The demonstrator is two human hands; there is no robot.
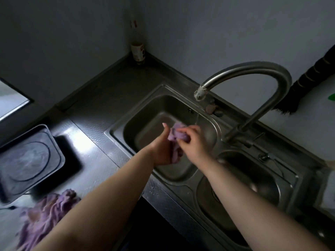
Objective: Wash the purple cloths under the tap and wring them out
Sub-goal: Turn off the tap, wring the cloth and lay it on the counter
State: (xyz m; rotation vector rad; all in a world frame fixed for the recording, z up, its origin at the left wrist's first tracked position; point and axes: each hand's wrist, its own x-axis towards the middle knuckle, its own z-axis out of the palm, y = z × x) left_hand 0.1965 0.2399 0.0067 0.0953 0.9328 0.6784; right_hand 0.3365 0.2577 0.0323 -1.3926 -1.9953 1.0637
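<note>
A bunched purple cloth (176, 137) is held over the square steel sink basin (145, 113), just left of the thin stream falling from the curved tap (253, 73). My left hand (163, 147) grips its lower part, thumb up. My right hand (192, 140) pinches its upper part from the right. A second purple cloth (41, 218) lies crumpled on the counter at the lower left, partly hidden by my left forearm.
A dark tray with a round plate (27, 160) sits on the steel counter at left. A round second basin (244, 192) lies right of the square one. A bottle (138, 49) stands in the far corner. A dark brush (308, 87) hangs at right.
</note>
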